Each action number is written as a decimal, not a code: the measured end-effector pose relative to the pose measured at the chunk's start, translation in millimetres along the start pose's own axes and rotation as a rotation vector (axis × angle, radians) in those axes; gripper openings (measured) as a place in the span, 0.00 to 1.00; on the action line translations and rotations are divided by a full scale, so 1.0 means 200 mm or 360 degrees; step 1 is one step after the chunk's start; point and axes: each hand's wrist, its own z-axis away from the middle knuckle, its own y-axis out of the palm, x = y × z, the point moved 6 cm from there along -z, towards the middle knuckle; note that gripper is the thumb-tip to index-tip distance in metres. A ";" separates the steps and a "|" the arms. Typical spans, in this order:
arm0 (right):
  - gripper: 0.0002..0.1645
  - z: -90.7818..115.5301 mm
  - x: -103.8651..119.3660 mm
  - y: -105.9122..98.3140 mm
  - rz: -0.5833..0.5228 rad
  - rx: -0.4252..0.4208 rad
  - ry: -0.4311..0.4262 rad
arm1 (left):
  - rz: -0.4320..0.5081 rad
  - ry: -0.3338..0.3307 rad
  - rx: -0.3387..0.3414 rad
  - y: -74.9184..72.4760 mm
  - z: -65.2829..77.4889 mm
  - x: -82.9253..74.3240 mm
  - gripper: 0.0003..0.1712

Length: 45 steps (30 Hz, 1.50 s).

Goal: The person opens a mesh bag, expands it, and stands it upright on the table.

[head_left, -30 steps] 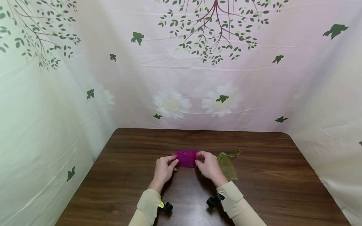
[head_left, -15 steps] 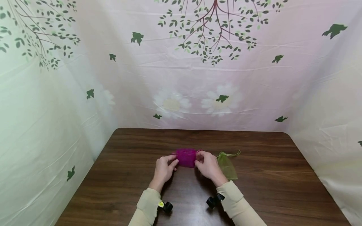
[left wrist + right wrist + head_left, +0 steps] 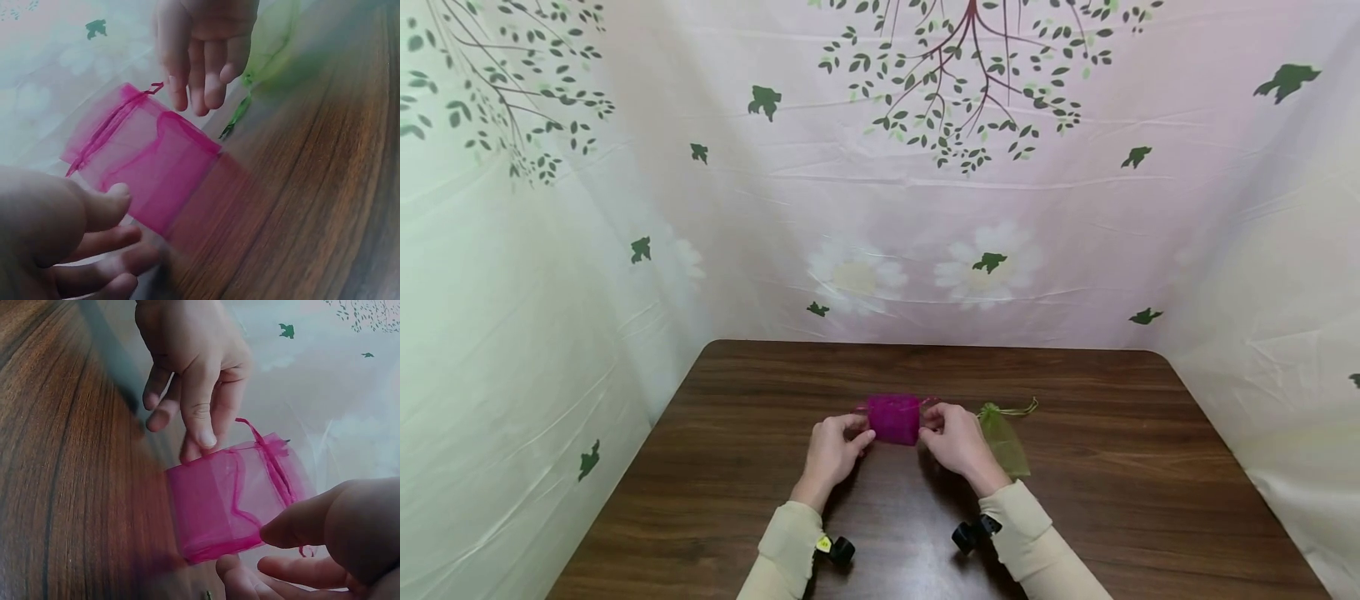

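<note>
Readable text: none in the head, left wrist or right wrist views. One label seen, head view only: a small yellow sticker (image 3: 824, 544) on the black wrist camera (image 3: 842, 552) at the person's left sleeve cuff (image 3: 792, 535). It bears a dark marking, too small and blurred to read; letters, digits or symbol, cannot tell.

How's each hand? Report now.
Left hand: at one edge of the magenta bag; open or pinching, can't tell.
Right hand: at the opposite edge; can't tell.
</note>
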 end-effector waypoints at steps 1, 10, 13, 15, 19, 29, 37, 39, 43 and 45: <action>0.11 0.00 0.00 0.00 -0.0003 0.0003 0.0003 | -0.0047 0.0022 -0.0003 -0.01 0.00 -0.01 0.10; 0.08 0.05 0.05 -0.08 -0.0044 -0.0001 -0.0083 | -0.0211 0.0099 0.0182 -0.01 0.03 -0.08 0.10; 0.05 0.08 0.06 -0.12 -0.0039 0.0007 -0.0115 | -0.0197 0.0190 0.0280 0.03 0.04 -0.13 0.10; 0.04 0.09 0.06 -0.15 -0.0032 0.0007 -0.0132 | -0.0171 0.0245 0.0334 0.06 0.05 -0.17 0.10; 0.04 0.11 0.04 -0.21 0.0009 -0.0047 -0.0155 | -0.0096 0.0283 0.0428 0.14 0.07 -0.22 0.09; 0.05 0.11 -0.09 -0.36 0.0147 -0.0288 -0.0185 | 0.0099 0.0297 0.0503 0.33 0.09 -0.36 0.07; 0.04 0.07 -0.22 -0.47 0.0198 -0.0399 -0.0147 | 0.0088 0.0228 0.0412 0.44 0.08 -0.44 0.12; 0.07 0.06 -0.25 -0.49 0.0215 -0.0391 -0.0103 | 0.0073 0.0196 0.0398 0.46 0.07 -0.45 0.13; 0.17 0.07 -0.34 -0.48 0.0299 -0.0292 0.0039 | 0.0060 0.0146 0.0406 0.52 0.07 -0.47 0.16; 0.20 0.07 -0.37 -0.47 0.0341 -0.0208 0.0122 | 0.0068 0.0114 0.0424 0.54 0.07 -0.48 0.19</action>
